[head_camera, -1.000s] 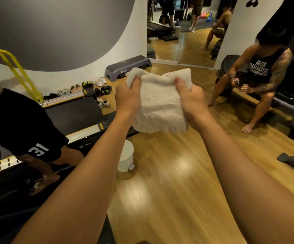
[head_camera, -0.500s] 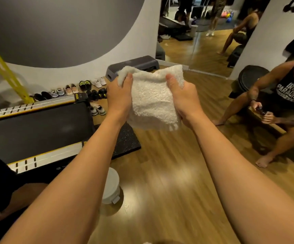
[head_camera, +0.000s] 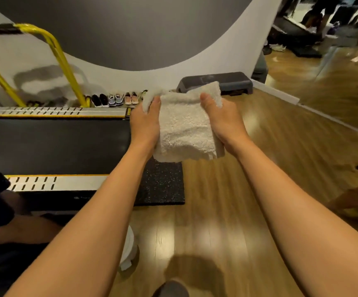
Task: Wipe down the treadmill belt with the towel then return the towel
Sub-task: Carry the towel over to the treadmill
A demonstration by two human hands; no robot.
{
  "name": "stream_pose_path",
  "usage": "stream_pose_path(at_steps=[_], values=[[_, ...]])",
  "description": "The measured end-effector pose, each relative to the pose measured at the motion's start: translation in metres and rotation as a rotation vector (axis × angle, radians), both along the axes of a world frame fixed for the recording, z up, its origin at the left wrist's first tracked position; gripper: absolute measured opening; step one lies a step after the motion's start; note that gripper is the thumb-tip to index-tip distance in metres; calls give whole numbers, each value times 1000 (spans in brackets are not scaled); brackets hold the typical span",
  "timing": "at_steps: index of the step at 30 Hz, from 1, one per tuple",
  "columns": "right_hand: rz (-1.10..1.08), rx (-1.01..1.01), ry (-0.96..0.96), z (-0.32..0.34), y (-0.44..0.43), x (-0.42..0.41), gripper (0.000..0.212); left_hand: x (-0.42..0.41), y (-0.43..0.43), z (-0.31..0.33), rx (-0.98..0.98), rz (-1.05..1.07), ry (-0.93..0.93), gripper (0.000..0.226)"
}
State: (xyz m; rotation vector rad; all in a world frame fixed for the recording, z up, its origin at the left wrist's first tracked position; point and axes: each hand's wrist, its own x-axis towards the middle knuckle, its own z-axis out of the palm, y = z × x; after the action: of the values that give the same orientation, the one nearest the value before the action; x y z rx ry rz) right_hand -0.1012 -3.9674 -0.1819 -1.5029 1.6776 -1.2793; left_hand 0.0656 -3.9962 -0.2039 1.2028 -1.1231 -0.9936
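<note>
The towel point(head_camera: 186, 129) is white terry cloth, its looped pile rough, fluffy and matt. The belt point(head_camera: 56, 144) is black, smooth and matt, rubbery in look. The rails point(head_camera: 56, 111) along it look like silver satin metal, cut with dark slots and edged in yellow. The handrail point(head_camera: 60, 61), far left, is a tube in glossy yellow paint. The mat point(head_camera: 163, 185) looks like black rubber, grainy, flecked with pale specks. The floor point(head_camera: 227, 200) is wood plank, varnished and glossy, throwing back pale glare. The step point(head_camera: 227, 79) by the far wall point(head_camera: 131, 28) looks like matt grey plastic. The wall is matt paint. The near bin point(head_camera: 131, 251) looks like smooth white plastic.
</note>
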Motion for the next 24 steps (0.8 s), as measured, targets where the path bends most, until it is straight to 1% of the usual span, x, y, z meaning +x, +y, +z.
stream_pose_path(at_steps=[2, 6, 10, 13, 15, 18, 24], values=[[82, 0, -20, -7, -39, 1, 48, 4, -30, -4, -6, 72, 4, 24], [223, 4, -103, -20, -121, 11, 36, 14, -93, -14, -13, 193, -30, 14], [346, 84, -166, -25, -205, 26, 32, 29, -168, -21, 43, 313, -35, 14], [431, 129, -174, -20, -263, 37, 19, 41, -216, -18, 65, 396, -42, 15], [465, 150, -201, -17, -300, 45, 21, 48, -246, -16, 65, 455, -47, 10], [480, 149, -199, -21, -351, 60, 28, 60, -288, -16, 69, 503, -34, 10], [574, 187, -182, -34, -458, 99, 20, 91, -373, -32, 99, 623, -22, 13]])
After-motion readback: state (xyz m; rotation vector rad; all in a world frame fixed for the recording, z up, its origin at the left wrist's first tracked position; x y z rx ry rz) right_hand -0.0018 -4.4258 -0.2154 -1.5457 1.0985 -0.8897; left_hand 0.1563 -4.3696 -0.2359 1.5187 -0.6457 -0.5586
